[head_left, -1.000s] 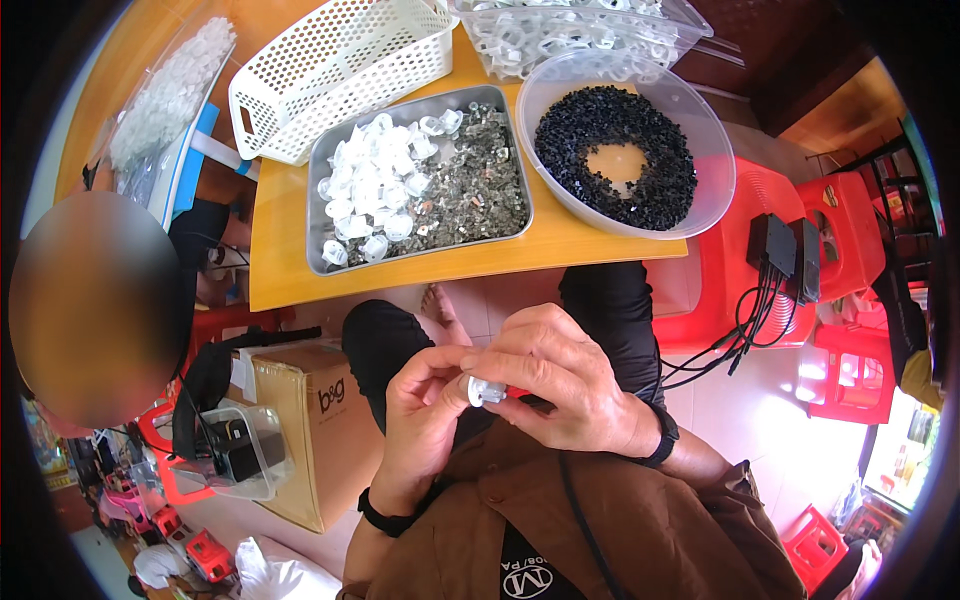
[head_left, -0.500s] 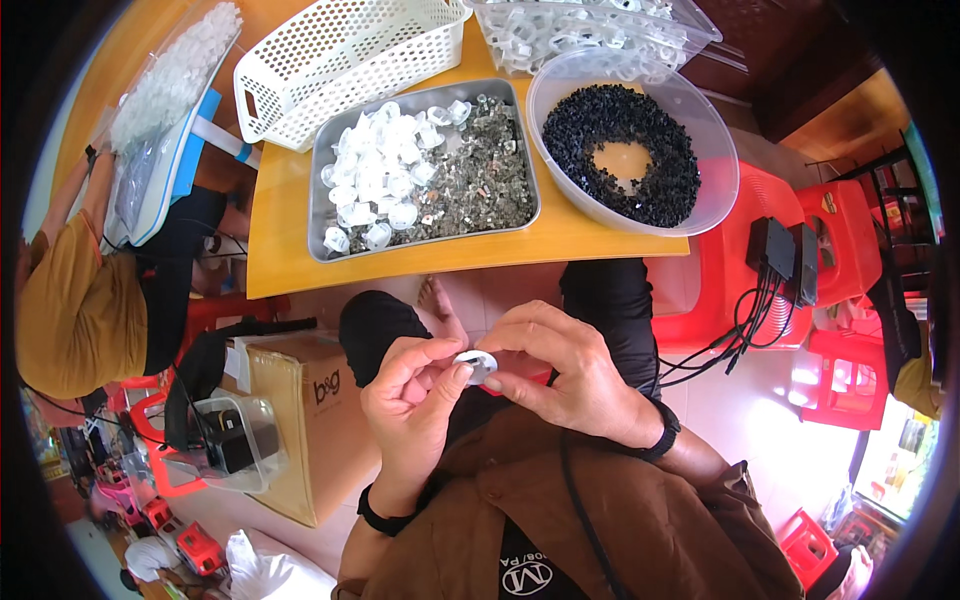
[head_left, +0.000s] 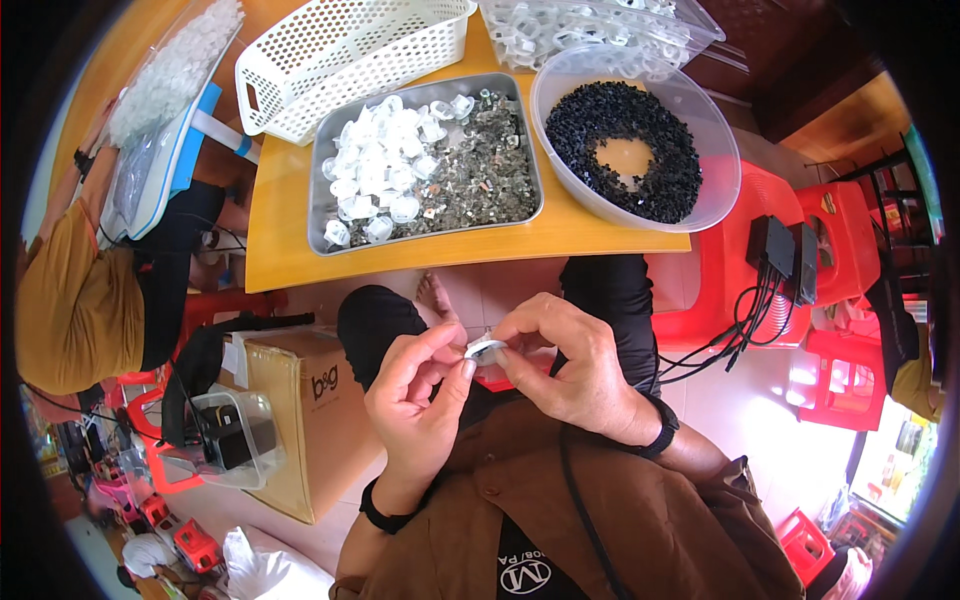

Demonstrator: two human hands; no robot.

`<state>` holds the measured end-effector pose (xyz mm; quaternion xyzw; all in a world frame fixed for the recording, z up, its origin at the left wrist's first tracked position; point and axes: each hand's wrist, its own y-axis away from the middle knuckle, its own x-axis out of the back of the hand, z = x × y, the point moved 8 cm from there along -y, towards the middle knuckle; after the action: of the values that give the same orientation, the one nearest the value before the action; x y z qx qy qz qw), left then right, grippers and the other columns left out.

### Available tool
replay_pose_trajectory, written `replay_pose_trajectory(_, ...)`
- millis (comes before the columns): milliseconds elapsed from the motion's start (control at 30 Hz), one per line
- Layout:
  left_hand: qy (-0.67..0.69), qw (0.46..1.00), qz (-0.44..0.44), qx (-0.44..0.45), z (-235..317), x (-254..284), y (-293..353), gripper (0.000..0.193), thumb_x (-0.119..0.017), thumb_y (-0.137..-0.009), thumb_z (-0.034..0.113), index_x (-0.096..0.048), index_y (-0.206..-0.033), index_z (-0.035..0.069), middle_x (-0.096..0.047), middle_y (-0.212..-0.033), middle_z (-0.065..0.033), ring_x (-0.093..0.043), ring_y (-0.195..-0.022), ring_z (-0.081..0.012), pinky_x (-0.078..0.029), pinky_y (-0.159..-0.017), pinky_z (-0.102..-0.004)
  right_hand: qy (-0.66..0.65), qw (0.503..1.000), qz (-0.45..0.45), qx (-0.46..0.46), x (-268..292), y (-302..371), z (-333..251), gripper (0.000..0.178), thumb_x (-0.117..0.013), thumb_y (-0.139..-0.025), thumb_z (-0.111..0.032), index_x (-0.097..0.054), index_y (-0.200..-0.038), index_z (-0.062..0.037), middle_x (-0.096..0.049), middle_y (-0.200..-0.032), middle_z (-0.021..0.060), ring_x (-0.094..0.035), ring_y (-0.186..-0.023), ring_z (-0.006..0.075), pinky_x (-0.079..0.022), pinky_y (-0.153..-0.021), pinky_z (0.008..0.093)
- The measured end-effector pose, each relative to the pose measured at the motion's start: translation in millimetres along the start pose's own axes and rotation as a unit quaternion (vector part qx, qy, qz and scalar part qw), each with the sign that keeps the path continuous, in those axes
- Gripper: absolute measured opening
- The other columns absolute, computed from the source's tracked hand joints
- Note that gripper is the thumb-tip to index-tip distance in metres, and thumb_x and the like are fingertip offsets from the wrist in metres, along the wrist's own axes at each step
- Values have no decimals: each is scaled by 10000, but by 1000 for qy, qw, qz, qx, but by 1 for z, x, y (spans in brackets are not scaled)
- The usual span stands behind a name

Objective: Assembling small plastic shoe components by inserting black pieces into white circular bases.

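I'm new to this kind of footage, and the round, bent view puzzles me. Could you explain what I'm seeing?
There is no machine here, just a person's two bare hands. The view comes from a wide fisheye camera worn on the person's head and looking down, so straight edges curve. The left hand and right hand hold a small whitish part between their fingertips. On the yellow table are a metal tray with white pieces and greyish bits, a white perforated basket, and a clear bowl with small black pieces.
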<state>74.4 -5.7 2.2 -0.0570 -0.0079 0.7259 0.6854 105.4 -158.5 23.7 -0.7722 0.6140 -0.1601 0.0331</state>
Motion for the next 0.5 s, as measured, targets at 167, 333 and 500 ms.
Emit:
replay_pose_trajectory(167, -74, 995, -4, -65, 15, -5, 1, 290, -614, -796, -150, -605, -1070, -54, -549, -983, -92, -596, -890, -133, -520, -767, -236, 13, 999, 2, 30, -2, -1, -4, 185, -690, -767, 15, -604, -927, -24, -575, -829, 71, -621, -671, 139, -509, -539, 251)
replay_pose_trajectory(333, -41, 998, -19, -34, 12, -9, -1, 273, -625, -770, -161, -621, -1016, -42, -551, -963, -94, -597, -865, -133, -512, -770, -233, 39, 997, 13, 62, 1, -2, -9, 190, -694, -754, 16, -598, -911, -32, -565, -826, 68, -615, -660, 139, -509, -526, 251)
replay_pose_trajectory(500, -56, 998, -23, -29, 12, -11, -2, 279, -634, -735, -179, -635, -974, -36, -555, -946, -88, -593, -835, -129, -504, -749, -233, -52, 998, -20, -25, 0, -3, 3, 183, -676, -737, 44, -601, -887, -30, -556, -825, 55, -611, -694, 123, -507, -557, 233)
